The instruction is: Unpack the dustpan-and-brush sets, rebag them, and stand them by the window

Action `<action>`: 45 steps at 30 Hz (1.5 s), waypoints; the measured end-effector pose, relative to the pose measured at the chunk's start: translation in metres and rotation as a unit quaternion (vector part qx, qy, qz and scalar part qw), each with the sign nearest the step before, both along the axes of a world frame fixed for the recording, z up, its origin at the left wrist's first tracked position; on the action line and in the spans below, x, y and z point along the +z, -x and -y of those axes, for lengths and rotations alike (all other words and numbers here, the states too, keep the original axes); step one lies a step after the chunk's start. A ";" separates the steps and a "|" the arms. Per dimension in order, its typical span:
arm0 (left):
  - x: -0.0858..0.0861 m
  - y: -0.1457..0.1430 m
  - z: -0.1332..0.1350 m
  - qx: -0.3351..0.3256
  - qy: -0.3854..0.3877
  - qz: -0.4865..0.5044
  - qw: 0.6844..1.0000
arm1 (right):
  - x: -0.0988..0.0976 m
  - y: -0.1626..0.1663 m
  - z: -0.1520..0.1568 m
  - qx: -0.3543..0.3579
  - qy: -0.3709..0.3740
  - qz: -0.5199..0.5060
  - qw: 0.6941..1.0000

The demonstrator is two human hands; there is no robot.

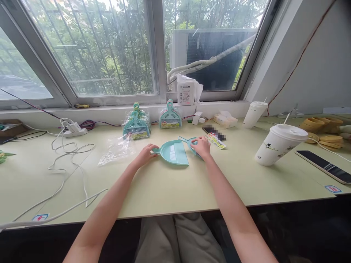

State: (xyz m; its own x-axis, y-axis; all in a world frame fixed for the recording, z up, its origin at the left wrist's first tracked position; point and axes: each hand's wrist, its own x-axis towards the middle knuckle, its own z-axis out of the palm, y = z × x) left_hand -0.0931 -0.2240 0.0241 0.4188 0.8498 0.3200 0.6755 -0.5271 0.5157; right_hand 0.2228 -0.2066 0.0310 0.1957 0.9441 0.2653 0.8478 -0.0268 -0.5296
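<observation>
Blue-green plastic dustpan [170, 152], lying near the middle of the pale table [175, 193], handle to the left, wide straight edge to the right. Left hand [148, 154] pinching the end of the dustpan's handle. Right hand [201, 147] with fingers closed on the little brush [188, 140], near the dustpan's right side, with a printed card [218, 141] just beside that hand. Cannot tell how tight either squeeze. Looks thin and shiny, so probably light, stiff, and maybe a bit slippery. Not likely to break from a small bump. Best to hold by the handle, thumb on top, fingers under. Same for the brush: likely light and hard at the handle, bendy at the hairs.
</observation>
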 end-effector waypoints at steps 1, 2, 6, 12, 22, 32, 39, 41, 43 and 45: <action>-0.005 -0.003 -0.002 0.005 0.000 0.027 1.000 | 0.001 0.006 0.002 0.035 -0.003 -0.007 0.999; -0.009 -0.007 -0.003 0.008 -0.004 0.054 0.998 | 0.003 0.014 0.005 0.073 -0.002 -0.006 0.997; -0.014 -0.026 0.003 -0.041 -0.036 0.100 0.993 | 0.001 0.057 0.021 0.184 -0.008 0.049 0.982; -0.004 -0.028 0.018 -0.045 -0.116 -0.079 0.989 | -0.010 0.084 0.028 0.237 -0.004 -0.009 0.971; -0.011 -0.036 0.018 -0.122 -0.291 -0.221 0.923 | -0.011 0.063 0.013 0.309 0.002 -0.030 0.951; -0.011 -0.044 0.024 -0.090 -0.224 -0.259 0.935 | -0.011 0.067 0.008 0.326 0.005 0.000 0.945; -0.010 -0.037 0.014 -0.080 -0.210 -0.171 0.959 | -0.003 0.069 0.015 0.318 -0.024 0.016 0.948; -0.001 -0.036 0.017 -0.047 -0.212 -0.089 0.972 | 0.003 0.069 0.018 0.309 -0.037 -0.036 0.950; 0.011 -0.040 0.024 0.015 -0.215 0.029 0.976 | 0.008 0.071 0.021 0.285 -0.045 -0.143 0.947; 0.022 -0.049 0.035 0.085 -0.190 0.173 0.963 | 0.011 0.074 0.024 0.244 -0.054 -0.271 0.930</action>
